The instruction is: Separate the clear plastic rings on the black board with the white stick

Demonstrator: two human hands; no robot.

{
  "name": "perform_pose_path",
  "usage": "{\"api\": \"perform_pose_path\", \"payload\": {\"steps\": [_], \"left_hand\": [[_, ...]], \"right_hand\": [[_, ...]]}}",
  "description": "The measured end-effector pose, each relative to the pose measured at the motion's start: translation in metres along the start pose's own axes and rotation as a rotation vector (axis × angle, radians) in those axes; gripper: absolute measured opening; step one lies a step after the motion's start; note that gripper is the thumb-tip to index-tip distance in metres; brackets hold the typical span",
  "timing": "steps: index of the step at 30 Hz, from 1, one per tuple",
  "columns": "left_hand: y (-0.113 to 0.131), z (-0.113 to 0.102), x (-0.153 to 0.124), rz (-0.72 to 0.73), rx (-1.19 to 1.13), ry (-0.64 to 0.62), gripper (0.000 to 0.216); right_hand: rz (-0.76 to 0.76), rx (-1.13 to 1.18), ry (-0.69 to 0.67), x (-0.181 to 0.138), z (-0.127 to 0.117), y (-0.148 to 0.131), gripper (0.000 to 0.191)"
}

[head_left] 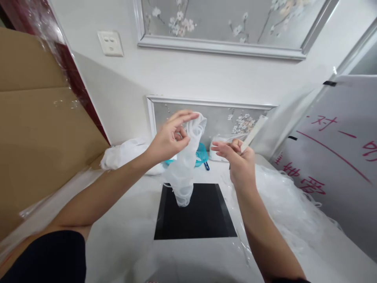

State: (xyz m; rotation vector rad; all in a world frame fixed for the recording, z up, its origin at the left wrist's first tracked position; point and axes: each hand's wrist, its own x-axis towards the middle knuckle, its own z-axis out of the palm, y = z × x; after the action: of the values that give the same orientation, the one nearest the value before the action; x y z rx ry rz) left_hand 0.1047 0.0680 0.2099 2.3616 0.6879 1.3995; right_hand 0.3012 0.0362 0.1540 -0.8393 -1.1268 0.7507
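Hands point(166, 137) raised apart, fingers point(185, 115) bent, right point(242, 163) gripping strip point(255, 133)

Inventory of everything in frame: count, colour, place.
Sheer bundle: 1, white, hanging at centre
Strip: 1, white, right of centre, held
Mat: 1, black, on table
Table: 1, white, below
Container: 1, teal, partly behind sheer bundle
Small object: 1, dark blue, beside container
Cloth pile: pieces uncountable, white, table's left rear
Loose pile: pieces uncountable, white, table right
Cardboard: 1, brown, left
Floral panels: 2, grey, wall
Wall plate: 1, white, upper left
Board: 1, white, red writing, right
Left hand: 1, bare, centre
Right hand: 1, bare, right of centre
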Motion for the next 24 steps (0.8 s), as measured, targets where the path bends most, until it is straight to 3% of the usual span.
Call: {"api": "perform_pose_path", "payload": {"steps": [4, 7, 9, 13, 19, 24], "left_hand": [[0.009, -0.002, 0.002, 0.051, 0.026, -0.205, 0.063], [0.014, -0.002, 0.000, 0.083, 0.029, -0.199, 0.064], [0.013, -0.004, -0.001, 0.069, 0.066, -0.166, 0.065], [0.007, -0.016, 0.001, 0.064, 0.239, -0.109, 0.066], [0.007, -0.040, 0.013, 0.082, 0.401, -0.078, 0.066], [0.009, -0.055, 0.014, 0.128, 0.488, -0.069, 0.068]], "right_hand": [[-0.072, -0.085, 0.017, 0.006, 0.025, -0.016, 0.041], [-0.119, -0.263, 0.067, 0.016, 0.035, -0.018, 0.033], [-0.095, -0.336, 0.019, 0.020, 0.034, -0.012, 0.027], [0.005, -0.433, -0.173, 0.016, 0.024, 0.008, 0.020], [0.054, -0.542, -0.092, 0.017, -0.004, 0.031, 0.017], [0.054, -0.669, -0.157, 0.011, -0.026, 0.049, 0.029]]}}
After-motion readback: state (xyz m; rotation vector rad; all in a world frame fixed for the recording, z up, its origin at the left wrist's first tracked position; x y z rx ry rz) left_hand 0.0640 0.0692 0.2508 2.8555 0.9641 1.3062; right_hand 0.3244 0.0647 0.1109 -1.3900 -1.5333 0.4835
